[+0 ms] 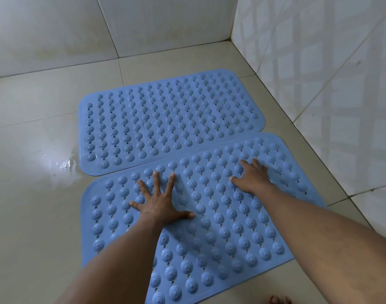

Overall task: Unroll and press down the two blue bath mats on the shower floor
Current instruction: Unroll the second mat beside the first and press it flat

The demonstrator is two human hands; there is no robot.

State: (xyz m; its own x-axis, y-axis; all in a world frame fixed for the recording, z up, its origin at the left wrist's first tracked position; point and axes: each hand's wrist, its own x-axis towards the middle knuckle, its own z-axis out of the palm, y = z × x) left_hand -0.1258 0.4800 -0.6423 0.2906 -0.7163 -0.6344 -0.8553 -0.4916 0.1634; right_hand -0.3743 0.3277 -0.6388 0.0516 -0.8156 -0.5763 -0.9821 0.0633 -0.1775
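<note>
Two blue bath mats with raised round bumps lie flat on the beige tiled shower floor, side by side with their long edges touching. The far mat [170, 119] has nothing on it. The near mat [220, 216] lies under both my hands. My left hand [160, 201] rests palm down with fingers spread wide on the mat's left half. My right hand [252, 177] lies flat, fingers apart, on the mat's far right part. Neither hand holds anything.
Tiled walls [319, 73] meet in a corner at the back right, close to the mats' right ends. A small puddle of water [68, 165] glistens on the floor left of the mats. A bare toe [277, 299] shows at the bottom edge.
</note>
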